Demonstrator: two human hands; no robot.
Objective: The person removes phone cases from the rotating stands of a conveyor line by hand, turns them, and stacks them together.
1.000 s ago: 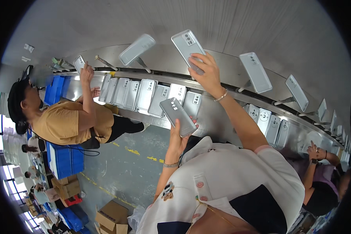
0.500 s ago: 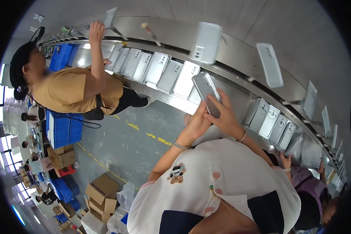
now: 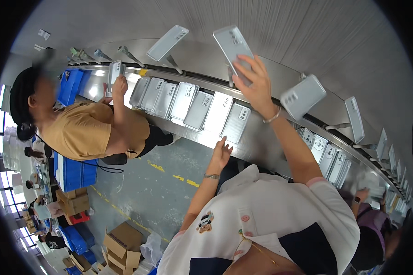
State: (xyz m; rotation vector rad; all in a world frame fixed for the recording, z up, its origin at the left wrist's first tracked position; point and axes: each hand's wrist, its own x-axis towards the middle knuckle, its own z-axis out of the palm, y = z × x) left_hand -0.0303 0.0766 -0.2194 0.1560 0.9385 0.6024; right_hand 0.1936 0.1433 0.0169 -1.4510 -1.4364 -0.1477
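Observation:
My right hand (image 3: 256, 85) is raised to the rail, its fingers on the lower end of a silver-grey phone case (image 3: 234, 42) with camera cutouts. Part of a peg shows behind that case. My left hand (image 3: 220, 154) is lower down, fingers loosely apart, its fingertips at the near edge of another grey phone case (image 3: 236, 123). That case lies at the right end of a row of similar cases (image 3: 198, 110) on the metal ledge. Whether the left fingertips touch it, I cannot tell.
More phone cases stand on rail pegs, one tilted case (image 3: 304, 97) right of my right hand. Another row of cases (image 3: 320, 145) lies right on the ledge. A co-worker in a tan shirt (image 3: 82, 135) stands left; another in purple (image 3: 374, 224) works right. Blue bins (image 3: 78, 172) and cartons (image 3: 124, 238) stand behind.
My hands were together around a phone case and have separated. My right hand has risen to a case at the rail; my left has dropped beside the row. The rail's cases have shifted.

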